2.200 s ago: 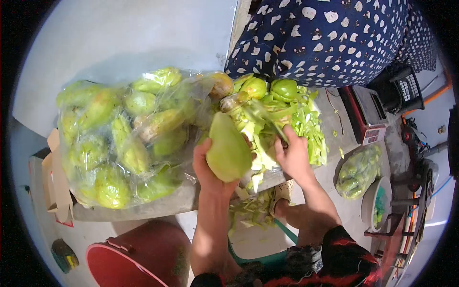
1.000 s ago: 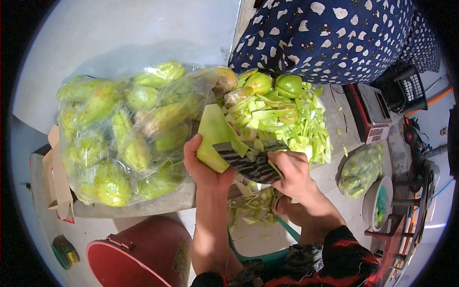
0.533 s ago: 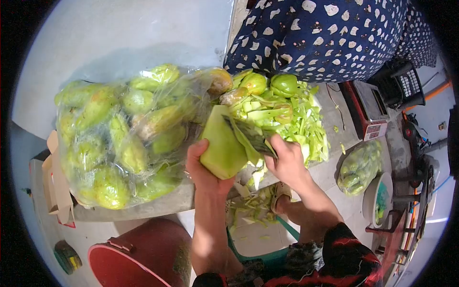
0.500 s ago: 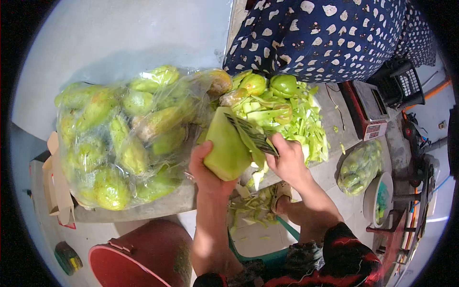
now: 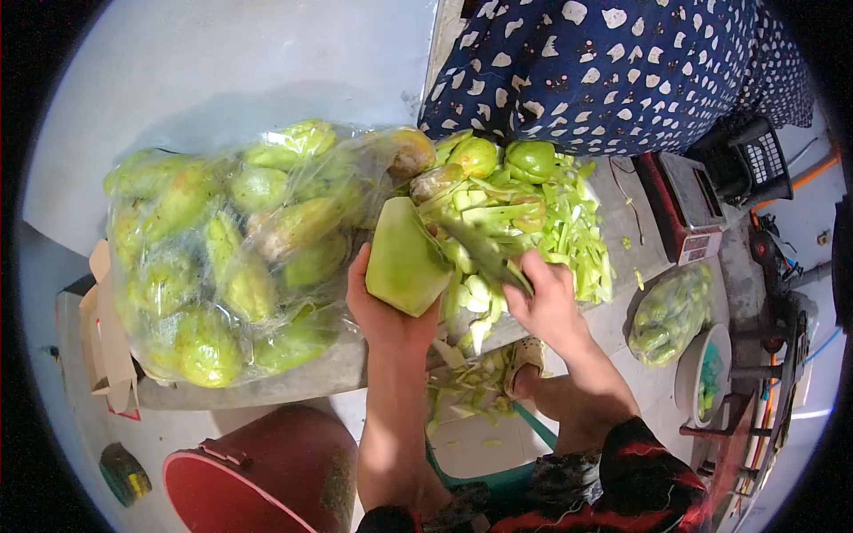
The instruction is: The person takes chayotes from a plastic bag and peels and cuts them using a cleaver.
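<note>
My left hand [image 5: 382, 311] is closed round the lower end of a peeled green papaya [image 5: 402, 259], which stands tilted with its cut faces showing. In my right hand [image 5: 549, 300] is a knife [image 5: 480, 249], its broad blade slanting up and left, slightly apart from the fruit and smeared by motion. A heap of green peel strips [image 5: 573, 231] lies beyond the blade. Whole green fruits [image 5: 531, 160] sit at the back of that heap. To the left, a clear plastic bag [image 5: 235, 240] full of unpeeled papayas rests on the table.
A red bucket [image 5: 258, 471] stands below the table [image 5: 267, 386] at the left. Peelings [image 5: 471, 391] litter the floor by my foot. A weighing scale [image 5: 680, 204], another bagged batch [image 5: 671, 315] and a white basin [image 5: 697, 373] are at the right. A person in a dotted garment [image 5: 586, 71] is opposite.
The knife has come away from the papaya's right side, moving right and down with my right hand. My left hand has turned the fruit slightly and shifted it left.
</note>
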### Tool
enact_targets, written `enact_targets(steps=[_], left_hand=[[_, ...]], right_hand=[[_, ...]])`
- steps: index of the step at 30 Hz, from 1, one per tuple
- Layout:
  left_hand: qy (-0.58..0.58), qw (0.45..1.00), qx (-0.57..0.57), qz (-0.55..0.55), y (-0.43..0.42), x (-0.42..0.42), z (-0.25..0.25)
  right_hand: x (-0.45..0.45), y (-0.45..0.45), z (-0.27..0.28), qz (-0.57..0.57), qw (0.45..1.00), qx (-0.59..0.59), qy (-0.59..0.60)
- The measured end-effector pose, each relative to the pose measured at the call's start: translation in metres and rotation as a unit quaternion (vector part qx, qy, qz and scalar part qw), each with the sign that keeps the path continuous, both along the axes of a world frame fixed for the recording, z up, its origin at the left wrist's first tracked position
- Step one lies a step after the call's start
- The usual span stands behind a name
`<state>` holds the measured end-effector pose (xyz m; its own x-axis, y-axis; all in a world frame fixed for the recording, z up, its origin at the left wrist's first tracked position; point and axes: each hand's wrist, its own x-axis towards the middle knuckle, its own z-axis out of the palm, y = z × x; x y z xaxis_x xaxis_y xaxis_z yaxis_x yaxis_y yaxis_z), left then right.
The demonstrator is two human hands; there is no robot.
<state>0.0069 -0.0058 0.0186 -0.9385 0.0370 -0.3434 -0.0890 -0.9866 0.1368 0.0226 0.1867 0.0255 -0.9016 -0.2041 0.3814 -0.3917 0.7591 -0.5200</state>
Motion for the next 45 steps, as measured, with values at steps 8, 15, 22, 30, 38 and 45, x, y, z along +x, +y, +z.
enact_targets(steps=[8,15,22,30,38,45], left_hand=[[0.059,0.998,0.001,-0.034,-0.001,0.003,-0.002],[0.075,0.996,-0.016,-0.038,-0.004,0.005,-0.002],[0.018,0.998,-0.052,-0.020,-0.005,0.005,0.006],[0.060,0.993,-0.083,-0.052,-0.005,0.007,0.001],[0.064,0.992,-0.090,-0.055,-0.005,0.007,0.000],[0.063,0.995,-0.044,-0.060,-0.006,0.008,0.000]], right_hand=[[0.007,-0.019,0.010,0.146,0.958,0.097,0.227],[0.007,-0.020,0.007,0.144,0.958,0.096,0.228],[0.006,-0.010,0.010,0.132,0.981,0.064,0.127],[0.013,-0.012,0.013,0.136,0.981,0.065,0.126],[0.010,-0.005,0.014,0.117,0.988,0.050,0.088],[0.000,-0.006,-0.002,0.067,0.994,0.066,0.062]])
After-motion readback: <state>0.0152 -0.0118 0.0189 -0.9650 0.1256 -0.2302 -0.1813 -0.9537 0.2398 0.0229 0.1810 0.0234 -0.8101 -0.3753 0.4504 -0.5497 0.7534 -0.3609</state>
